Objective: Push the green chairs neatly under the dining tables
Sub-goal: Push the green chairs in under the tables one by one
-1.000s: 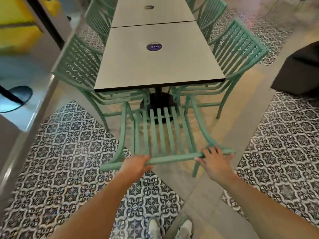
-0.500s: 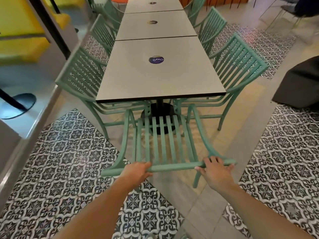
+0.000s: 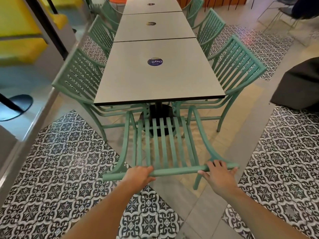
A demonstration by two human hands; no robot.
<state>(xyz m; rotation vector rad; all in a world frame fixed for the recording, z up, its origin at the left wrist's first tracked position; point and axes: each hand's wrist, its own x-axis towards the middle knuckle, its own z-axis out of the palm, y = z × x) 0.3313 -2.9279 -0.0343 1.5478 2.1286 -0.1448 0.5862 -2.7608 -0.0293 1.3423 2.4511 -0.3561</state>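
Both hands, left point(image 3: 138, 175) and right point(image 3: 217, 175), curled over the green chair's point(image 3: 165, 144) top rail.

Patterned black-and-white floor tiles point(image 3: 57, 169) border plain beige flooring point(image 3: 241, 104); yellow wall point(image 3: 15, 18) left.

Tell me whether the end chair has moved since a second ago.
Yes, slightly. The end chair has crept forward toward the near table; the gap between its slats and the table edge has narrowed a little.
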